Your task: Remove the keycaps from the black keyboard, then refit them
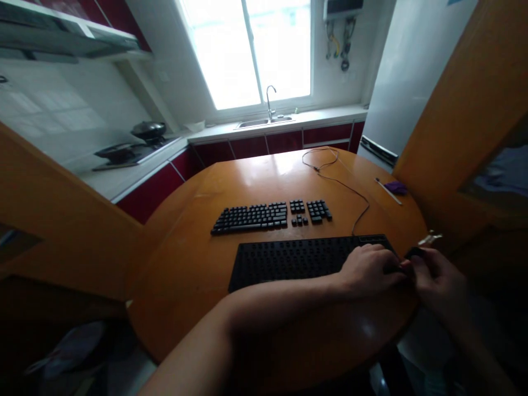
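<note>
A black keyboard base (289, 261) with its keycaps off lies on the round wooden table (193, 275). Behind it the removed keycaps (270, 214) are laid out in keyboard order. My left hand (369, 269) rests on the base's right end with fingers curled. My right hand (435, 275) is at the table's right edge, fingers closed on a small dark object (413, 253) that I cannot make out. The two hands touch at the fingertips. The keyboard's cable (346, 187) runs from its right rear corner across the table.
A purple item (396, 187) and a thin white stick (388, 191) lie at the table's far right. Wooden panels stand left and right of the table. Behind are a counter with a sink (266, 121), a stove with a wok (148, 130), and a fridge (406, 77).
</note>
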A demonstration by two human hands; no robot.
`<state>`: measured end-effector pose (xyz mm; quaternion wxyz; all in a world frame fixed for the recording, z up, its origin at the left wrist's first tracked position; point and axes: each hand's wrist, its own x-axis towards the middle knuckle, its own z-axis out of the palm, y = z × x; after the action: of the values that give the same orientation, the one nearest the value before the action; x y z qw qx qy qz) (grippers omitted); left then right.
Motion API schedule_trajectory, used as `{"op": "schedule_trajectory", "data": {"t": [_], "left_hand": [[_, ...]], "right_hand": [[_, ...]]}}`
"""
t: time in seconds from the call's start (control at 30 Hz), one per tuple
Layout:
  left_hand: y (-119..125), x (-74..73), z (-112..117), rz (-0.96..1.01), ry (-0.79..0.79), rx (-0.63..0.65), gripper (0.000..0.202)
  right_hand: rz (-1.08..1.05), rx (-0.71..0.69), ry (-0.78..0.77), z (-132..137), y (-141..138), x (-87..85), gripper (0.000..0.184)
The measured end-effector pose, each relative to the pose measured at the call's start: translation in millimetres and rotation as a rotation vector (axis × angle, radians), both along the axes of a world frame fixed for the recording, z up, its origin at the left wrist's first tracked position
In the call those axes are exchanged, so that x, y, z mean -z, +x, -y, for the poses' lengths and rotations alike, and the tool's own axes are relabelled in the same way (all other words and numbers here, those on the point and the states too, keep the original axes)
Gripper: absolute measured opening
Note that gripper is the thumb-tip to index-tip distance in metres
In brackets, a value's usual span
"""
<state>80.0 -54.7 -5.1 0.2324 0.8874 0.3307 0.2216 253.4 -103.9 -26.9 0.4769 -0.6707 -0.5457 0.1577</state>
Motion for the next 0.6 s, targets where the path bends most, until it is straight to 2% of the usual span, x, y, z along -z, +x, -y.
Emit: {"op": "schedule_trajectory", "data": {"t": [0.1,0.23,0.37,0.47,0.6], "left_hand": [[-5,-11.5,3,0.061,0.066,-0.03,0.029],[-20,-31.3,9,-0.049,0.388,-0.007,0.025],[-37,-39.1,8,-0.186,0.609,0.025,0.031],[-46,-36.7,7,-0.161,0.644,0.037,0.032],[-56,-31.7,9,0.019,0.473,0.014,0.026]], "right_hand": [[0.079,0.088,0.059,6,-8,-12.0,0.023],[0.159,0.169,0.031,6,-19,-22.8,0.03],[0.154,0.145,0.027,-1,-34,-30.1,0.03],[0.125,0.128,0.072,-3,-47,-35.5,0.028],[0.088,0.061,0.11,-5,-58,-36.4,0.021]]}}
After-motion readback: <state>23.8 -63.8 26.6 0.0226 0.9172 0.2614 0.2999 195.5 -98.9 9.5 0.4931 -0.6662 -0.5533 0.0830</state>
